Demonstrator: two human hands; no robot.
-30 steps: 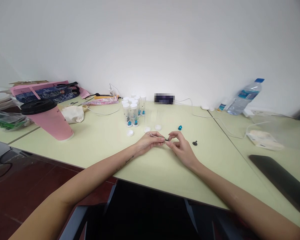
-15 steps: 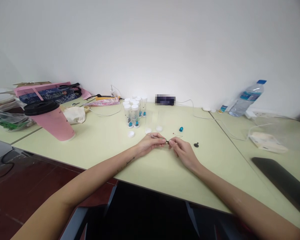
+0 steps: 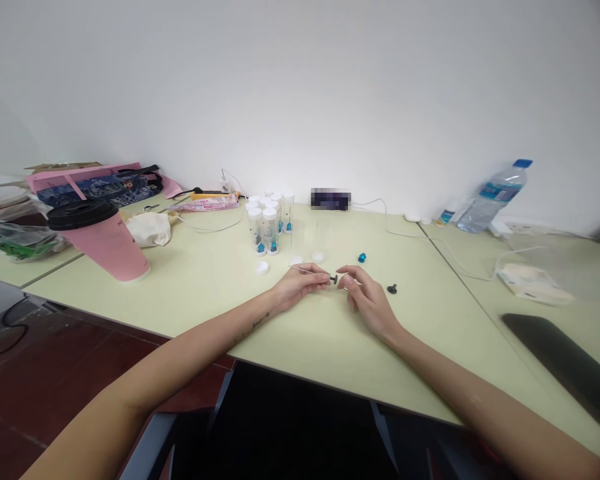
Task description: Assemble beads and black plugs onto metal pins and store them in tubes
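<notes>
My left hand [image 3: 303, 283] is closed in a pinch on a small dark disc-headed piece [image 3: 334, 279], its flat end sticking out past the fingertips. A thin light wire or rod [image 3: 304, 269] also runs across the fingers of that hand. Just right of the piece is my right hand [image 3: 367, 298], thumb and forefinger apart and not touching it; a thin pale line shows near its fingertips, too small to name. Beyond lies a small shiny blue piece [image 3: 362, 257], and to the right a similar dark disc-headed piece [image 3: 392, 289] rests on the table.
Several clear tubes with white caps [image 3: 270, 230], holding blue pieces, stand beyond my left hand. A loose white cap [image 3: 262, 268] lies before them. A pink cup [image 3: 107, 243] stands left, a water bottle [image 3: 495, 199] leans against the wall at right, and a black slab [image 3: 555, 360] lies right.
My right thumb and forefinger have parted and come off the dark piece, which now shows its flat end. The thin wire end beyond the right hand is no longer visible.
</notes>
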